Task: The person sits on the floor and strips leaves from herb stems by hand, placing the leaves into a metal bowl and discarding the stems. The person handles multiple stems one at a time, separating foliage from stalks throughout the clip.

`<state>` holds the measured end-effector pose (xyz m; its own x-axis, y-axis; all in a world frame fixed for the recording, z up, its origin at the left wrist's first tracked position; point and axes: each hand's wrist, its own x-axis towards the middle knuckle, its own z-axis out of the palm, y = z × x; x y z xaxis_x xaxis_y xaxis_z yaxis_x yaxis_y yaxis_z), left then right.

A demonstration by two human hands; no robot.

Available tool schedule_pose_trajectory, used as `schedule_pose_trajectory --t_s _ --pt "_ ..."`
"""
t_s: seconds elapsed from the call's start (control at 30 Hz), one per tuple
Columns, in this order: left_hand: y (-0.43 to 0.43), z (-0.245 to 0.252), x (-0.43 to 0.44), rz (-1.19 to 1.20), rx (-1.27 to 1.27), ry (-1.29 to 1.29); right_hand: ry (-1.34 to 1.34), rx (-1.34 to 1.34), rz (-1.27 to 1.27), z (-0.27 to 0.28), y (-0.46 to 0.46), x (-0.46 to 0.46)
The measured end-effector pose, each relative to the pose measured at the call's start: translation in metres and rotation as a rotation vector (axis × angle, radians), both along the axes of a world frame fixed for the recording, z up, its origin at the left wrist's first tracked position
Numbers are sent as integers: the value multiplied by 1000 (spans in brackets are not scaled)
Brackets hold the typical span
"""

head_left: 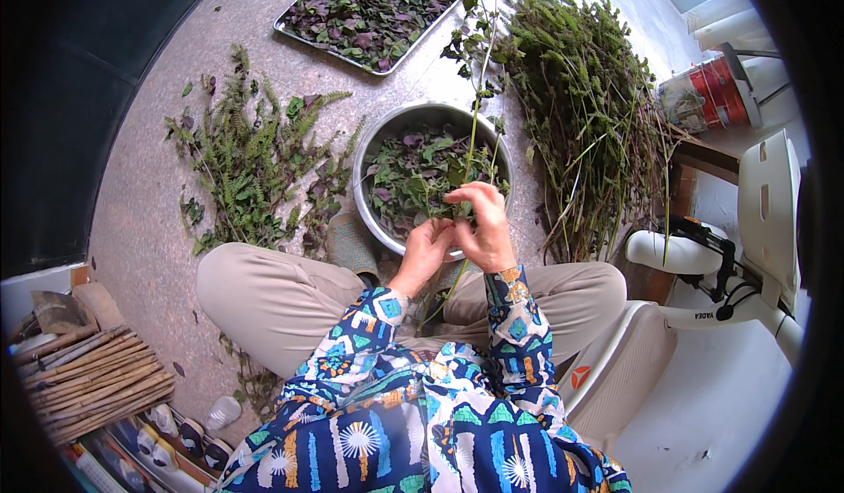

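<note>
Both my hands meet above the near rim of a round metal bowl [366,212] that holds loose green and purple leaves [415,163]. My left hand [425,249] pinches a leafy plant stem near its fingertips. Beside it, my right hand [486,229] has its thumb and fingers around a long green stem [471,140], which rises past the bowl's far rim and runs down below my hands towards my lap. Small dark leaves hang on the upper part of the stems. The exact contact of the fingertips is partly hidden.
A metal tray [343,64] of leaves lies beyond the bowl. Plant stalks [244,176] lie on the left, a larger heap [587,117] on the right. A white scooter [659,354], a red-and-white bucket [712,94], bundled canes [99,381] and shoes [191,437] stand around.
</note>
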<state>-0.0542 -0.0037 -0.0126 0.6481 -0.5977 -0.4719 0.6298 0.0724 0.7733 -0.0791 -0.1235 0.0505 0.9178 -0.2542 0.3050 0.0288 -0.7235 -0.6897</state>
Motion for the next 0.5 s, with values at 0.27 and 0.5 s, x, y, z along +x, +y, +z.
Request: schedule_pose_trajectory --t_s 0.27,0.5 --pt "3 -17 -1 -159 68 -349 183 -177 142 -15 1 -5" --pt "5 -31 -1 -326 169 -400 270 -202 185 -16 -7 -9"
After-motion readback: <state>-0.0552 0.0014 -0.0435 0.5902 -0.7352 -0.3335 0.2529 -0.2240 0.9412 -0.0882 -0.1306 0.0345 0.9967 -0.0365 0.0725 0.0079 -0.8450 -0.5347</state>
